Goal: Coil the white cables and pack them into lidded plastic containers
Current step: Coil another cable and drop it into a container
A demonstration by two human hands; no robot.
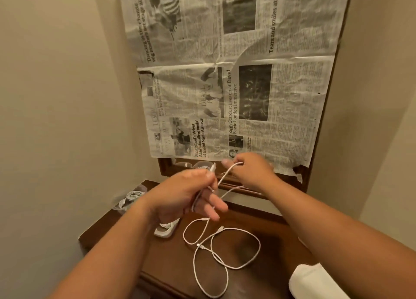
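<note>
Your left hand's fingers (202, 199) are curled closed around one end of a white cable (222, 242), its plug poking up past your thumb. Your right hand (247, 170), raised nearer the desk's back edge, pinches the same cable further along, drawing a strand between both hands. The rest trails down in loose, overlapping loops across the middle of the dark wooden desk (171, 265). A filled plastic container (129, 199) sits at the back left corner, and a coiled bundle (165, 229) lies below your left hand. The crossing loops look likely to snag or knot as you wind, and slack could slide off the front edge.
</note>
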